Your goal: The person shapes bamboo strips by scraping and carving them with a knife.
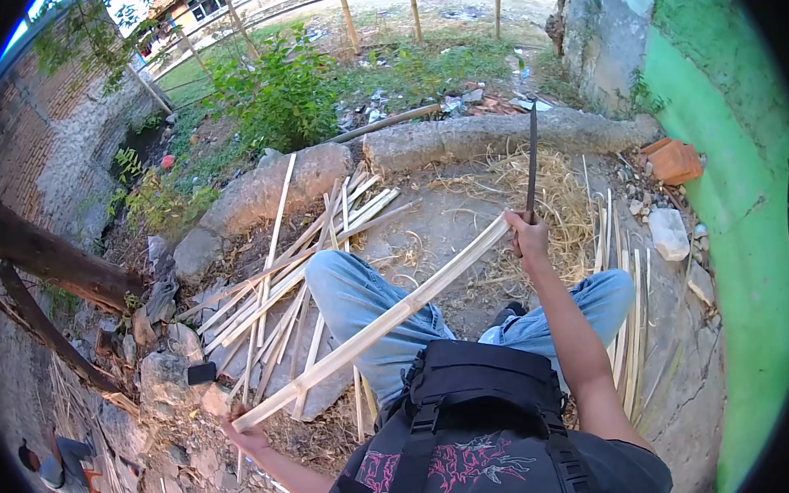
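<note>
A long pale bamboo strip (pixel 407 307) slants across my lap, from lower left to upper right. My left hand (pixel 248 436) is closed around its lower end. My right hand (pixel 530 240) is closed on the handle of a machete (pixel 533 157), whose dark narrow blade points up and away from me. The strip's upper end meets my right hand near the blade's base; whether those fingers also grip it, I cannot tell. Split strips (pixel 271 290) lie in a loose pile left of my knees. More cut strips (pixel 629 313) lie on the ground to the right.
Curly shavings (pixel 559 205) heap beyond my right hand. A low concrete ledge (pixel 496 139) runs across ahead, and a green wall (pixel 757 269) rises at right. Rubble, a white block (pixel 669 234) and a dark phone-like object (pixel 202 374) lie around. Another person (pixel 63 466) sits at lower left.
</note>
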`<state>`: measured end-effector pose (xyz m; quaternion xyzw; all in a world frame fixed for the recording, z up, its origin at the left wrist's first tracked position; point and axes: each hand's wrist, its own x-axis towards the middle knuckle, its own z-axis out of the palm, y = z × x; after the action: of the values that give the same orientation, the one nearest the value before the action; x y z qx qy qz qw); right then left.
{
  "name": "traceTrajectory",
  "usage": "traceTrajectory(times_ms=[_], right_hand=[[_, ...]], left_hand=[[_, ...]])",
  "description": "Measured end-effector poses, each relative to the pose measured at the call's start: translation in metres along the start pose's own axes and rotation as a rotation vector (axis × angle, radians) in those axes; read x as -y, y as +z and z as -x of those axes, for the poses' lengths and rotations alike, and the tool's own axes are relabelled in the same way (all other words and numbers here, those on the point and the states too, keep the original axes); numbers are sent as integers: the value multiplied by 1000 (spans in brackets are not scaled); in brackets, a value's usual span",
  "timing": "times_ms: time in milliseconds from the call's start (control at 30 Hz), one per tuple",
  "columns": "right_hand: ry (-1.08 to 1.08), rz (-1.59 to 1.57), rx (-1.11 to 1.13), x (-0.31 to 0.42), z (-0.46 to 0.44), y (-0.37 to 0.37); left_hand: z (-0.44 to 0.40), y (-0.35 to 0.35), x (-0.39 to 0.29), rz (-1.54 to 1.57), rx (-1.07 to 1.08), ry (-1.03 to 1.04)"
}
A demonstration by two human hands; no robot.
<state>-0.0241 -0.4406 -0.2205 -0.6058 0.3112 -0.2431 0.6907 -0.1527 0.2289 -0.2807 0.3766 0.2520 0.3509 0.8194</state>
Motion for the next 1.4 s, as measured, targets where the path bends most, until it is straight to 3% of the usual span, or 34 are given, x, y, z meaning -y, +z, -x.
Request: traceTrajectory(times_ms=[33,133,167,267,333,400,467,567,667,767,900,1000,1100,1200,1400], right_hand=[[-21,37,-27,2,-2,2],[-56,76,-61,7,-5,4],[-71,85,-56,11,-5,6],[-136,96,-7,24,2,9],[-166,84,42,25,-1,8],[-184,142,45,38,8,7],[-199,202,40,44,9,2],[-136,143,70,54,14,-4],[-70,139,87,60,9,-11],[4,291,98,64,-11,-24],[-421,795,-9,39,-37,-48],[-190,726,113,43,-4,-43],[-486,699,0,13,30,-41],[-359,846,212,25,72,-38],[-518,1103,411,-8,93,-28]], left_hand=[[-14,-24,3,-275,-59,-108],[-48,-29,22,-975,-260,263],[-40,1,30,-848,-228,379],[35,142,28,-1055,257,503],[101,224,40,-1067,688,225],[139,259,78,-1112,1251,223],[167,271,119,-1038,1528,-11],[177,285,145,-1351,1665,-68],[171,275,154,-1273,1638,-130],[171,268,140,-1215,1561,-351],[172,261,138,-1116,1478,-468],[189,267,136,-1037,1420,-579],[196,268,153,-950,1375,-639],[202,272,164,-921,1353,-667],[214,272,183,-912,1356,-798]])
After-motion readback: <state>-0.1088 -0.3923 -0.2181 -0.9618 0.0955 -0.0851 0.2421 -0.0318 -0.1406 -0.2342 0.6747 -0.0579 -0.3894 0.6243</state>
